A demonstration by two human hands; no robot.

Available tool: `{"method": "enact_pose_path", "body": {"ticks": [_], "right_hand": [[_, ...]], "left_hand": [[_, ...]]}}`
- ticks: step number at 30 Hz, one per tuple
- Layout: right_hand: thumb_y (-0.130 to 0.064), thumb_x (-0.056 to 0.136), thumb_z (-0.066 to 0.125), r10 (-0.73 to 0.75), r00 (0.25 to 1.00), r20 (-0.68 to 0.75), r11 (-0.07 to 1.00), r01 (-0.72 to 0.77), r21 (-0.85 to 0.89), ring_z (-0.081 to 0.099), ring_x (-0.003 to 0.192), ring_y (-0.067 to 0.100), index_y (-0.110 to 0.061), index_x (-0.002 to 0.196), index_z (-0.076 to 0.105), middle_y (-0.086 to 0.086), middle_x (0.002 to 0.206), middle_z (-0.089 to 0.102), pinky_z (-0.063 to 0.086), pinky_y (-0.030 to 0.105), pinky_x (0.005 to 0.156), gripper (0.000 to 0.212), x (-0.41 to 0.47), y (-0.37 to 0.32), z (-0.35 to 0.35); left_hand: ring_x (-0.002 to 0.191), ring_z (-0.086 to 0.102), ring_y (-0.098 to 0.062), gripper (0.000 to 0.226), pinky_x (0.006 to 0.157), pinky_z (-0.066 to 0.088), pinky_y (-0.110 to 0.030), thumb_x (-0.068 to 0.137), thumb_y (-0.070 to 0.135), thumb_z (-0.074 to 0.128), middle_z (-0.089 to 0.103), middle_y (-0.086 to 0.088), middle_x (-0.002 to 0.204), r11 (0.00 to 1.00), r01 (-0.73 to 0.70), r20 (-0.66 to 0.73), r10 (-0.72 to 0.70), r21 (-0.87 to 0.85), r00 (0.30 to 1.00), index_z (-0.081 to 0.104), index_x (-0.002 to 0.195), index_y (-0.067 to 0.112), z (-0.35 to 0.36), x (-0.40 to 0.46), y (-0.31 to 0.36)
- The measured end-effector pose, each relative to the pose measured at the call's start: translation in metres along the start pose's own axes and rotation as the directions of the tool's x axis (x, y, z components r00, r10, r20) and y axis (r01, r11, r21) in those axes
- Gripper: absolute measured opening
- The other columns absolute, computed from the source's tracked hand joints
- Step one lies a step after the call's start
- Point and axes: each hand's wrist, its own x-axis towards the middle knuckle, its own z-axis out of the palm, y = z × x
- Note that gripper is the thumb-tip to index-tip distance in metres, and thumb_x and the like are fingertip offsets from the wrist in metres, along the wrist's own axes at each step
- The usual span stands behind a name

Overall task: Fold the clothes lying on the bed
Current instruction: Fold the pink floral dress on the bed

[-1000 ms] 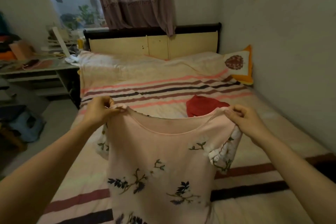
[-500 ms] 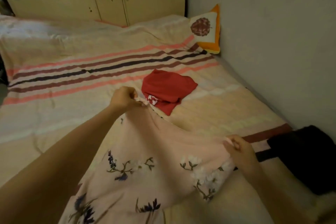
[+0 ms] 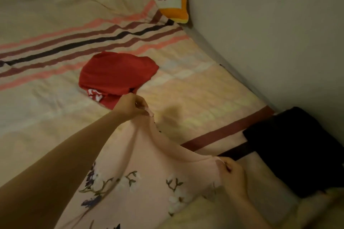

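Pink floral top (image 3: pixel 149 178), pinched at both shoulders by left hand (image 3: pixel 130 106) and right hand (image 3: pixel 232 173), could land rumpled, perhaps overlapping the red garment (image 3: pixel 117 72).

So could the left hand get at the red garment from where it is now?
Probably yes, but not freely. The left hand sits right beside the red garment with nothing between them, yet it pinches the pink floral top, as does the right hand, so it would have to let go first.
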Motion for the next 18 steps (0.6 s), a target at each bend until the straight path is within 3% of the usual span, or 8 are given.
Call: {"method": "enact_pose_path", "body": {"ticks": [2, 5, 9, 14, 18], "right_hand": [[-0.014, 0.092, 0.054, -0.009, 0.999, -0.038, 0.999, 0.011, 0.045, 0.060, 0.073, 0.014, -0.025, 0.078, 0.063, -0.004, 0.076, 0.065, 0.046, 0.025, 0.063, 0.019, 0.017, 0.013, -0.003], [-0.019, 0.091, 0.055, 0.026, 0.990, -0.135, 0.993, -0.011, 0.114, 0.059, 0.067, 0.016, -0.023, 0.077, 0.063, -0.001, 0.072, 0.065, 0.049, 0.028, 0.061, 0.017, 0.040, 0.035, -0.010], [-0.017, 0.094, 0.052, 0.097, 0.968, -0.232, 0.986, -0.061, 0.154, 0.054, 0.062, 0.015, -0.013, 0.083, 0.061, 0.001, 0.071, 0.060, 0.043, 0.022, 0.055, 0.014, 0.069, 0.064, -0.021], [-0.020, 0.095, 0.049, 0.154, 0.966, -0.210, 0.984, -0.130, 0.125, 0.052, 0.067, 0.019, -0.016, 0.075, 0.056, -0.001, 0.069, 0.056, 0.036, 0.023, 0.054, 0.022, 0.099, 0.095, -0.021], [-0.023, 0.093, 0.053, 0.167, 0.964, -0.205, 0.981, -0.142, 0.131, 0.058, 0.076, 0.014, -0.023, 0.080, 0.059, -0.002, 0.080, 0.063, 0.041, 0.024, 0.058, 0.015, 0.116, 0.110, -0.011]], "left_hand": [[0.062, 0.057, -0.006, 0.013, 0.052, 0.038, -0.009, 0.067, 0.013, 0.082, 0.064, 0.003, 0.067, 1.000, -0.021, -0.007, 0.022, 0.009, 1.000, 0.073, 0.076, 0.010, 0.026, 0.025, 0.006], [0.075, 0.062, -0.019, 0.014, 0.063, 0.045, -0.024, 0.069, 0.015, 0.081, 0.069, -0.006, 0.078, 0.999, -0.020, -0.042, 0.022, 0.040, 0.999, 0.074, 0.079, 0.010, 0.060, 0.063, 0.017], [0.078, 0.058, -0.018, 0.020, 0.071, 0.041, -0.024, 0.072, 0.017, 0.079, 0.070, -0.010, 0.090, 0.998, -0.041, -0.076, 0.045, 0.052, 0.996, 0.075, 0.089, 0.007, 0.109, 0.110, 0.035], [0.081, 0.056, -0.021, 0.022, 0.071, 0.038, -0.024, 0.073, 0.020, 0.079, 0.068, -0.012, 0.094, 0.995, -0.066, -0.074, 0.072, 0.076, 0.995, 0.073, 0.090, 0.006, 0.159, 0.156, 0.048], [0.081, 0.056, -0.020, 0.022, 0.072, 0.040, -0.026, 0.075, 0.019, 0.077, 0.068, -0.014, 0.095, 0.996, -0.051, -0.049, 0.054, 0.071, 0.997, 0.071, 0.091, 0.004, 0.186, 0.177, 0.046]]}}
